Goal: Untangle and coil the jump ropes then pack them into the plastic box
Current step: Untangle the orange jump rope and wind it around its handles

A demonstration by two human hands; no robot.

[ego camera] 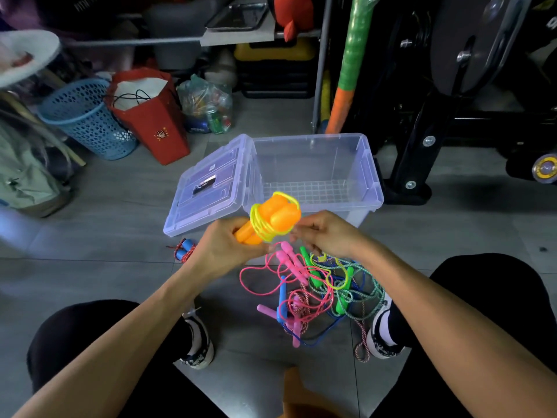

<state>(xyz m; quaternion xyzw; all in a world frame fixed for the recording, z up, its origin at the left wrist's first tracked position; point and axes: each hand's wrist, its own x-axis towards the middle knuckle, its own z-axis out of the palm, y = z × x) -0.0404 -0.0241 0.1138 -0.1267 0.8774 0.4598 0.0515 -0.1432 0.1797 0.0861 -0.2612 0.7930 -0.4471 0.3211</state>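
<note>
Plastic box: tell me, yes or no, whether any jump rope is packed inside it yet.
No. The plastic box shows only its bare grid bottom; the left hand holds the orange-handled rope in front of it.

Home storage corner doubling as a gym, judged by clutter on a grey tiled floor (pixel 99 224). At 10 o'clock a blue perforated laundry basket (pixel 87 119) is set beside a red paper gift bag (pixel 153 122); a clear plastic bag of cans (pixel 208 107) is seen at 11. At 12 a metal shelf (pixel 217 37) is loaded with a tray and a red plush toy (pixel 292 13). At 1–2 o'clock black exercise equipment (pixel 452 86) with a flywheel disc is parked beside a green-and-orange foam bat (pixel 349 70).
</note>
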